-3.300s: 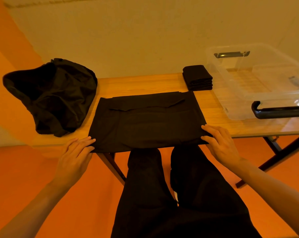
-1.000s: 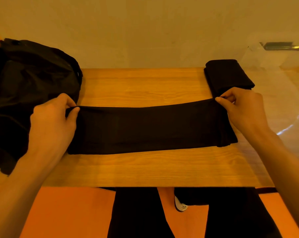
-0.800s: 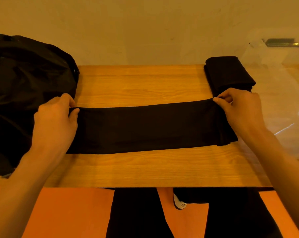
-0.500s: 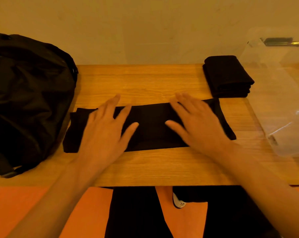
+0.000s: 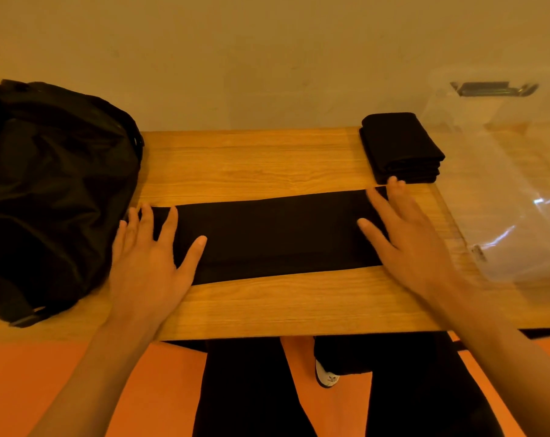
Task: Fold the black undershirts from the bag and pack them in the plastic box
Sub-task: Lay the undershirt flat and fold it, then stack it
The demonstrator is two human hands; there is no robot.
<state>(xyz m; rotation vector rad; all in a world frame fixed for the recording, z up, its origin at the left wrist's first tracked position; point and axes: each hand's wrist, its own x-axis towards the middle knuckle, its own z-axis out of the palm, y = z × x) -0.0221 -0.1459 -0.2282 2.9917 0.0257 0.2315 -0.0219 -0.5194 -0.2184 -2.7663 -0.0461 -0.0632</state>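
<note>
Undershirt [image 5: 276,236] is laid as folded strip on table [image 5: 261,159] | ends are pressed by left hand [image 5: 147,263] and right hand [image 5: 409,238], fingers straight, nothing gripped | bag [image 5: 52,190] at its left, plastic box [image 5: 507,184] at its right

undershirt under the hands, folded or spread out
Folded: the undershirt is a long narrow band with a layered near edge; left hand and right hand lie flat on its ends.

No readable text; the label [image 5: 479,253] on the plastic box [image 5: 519,171] is blurred.
</note>
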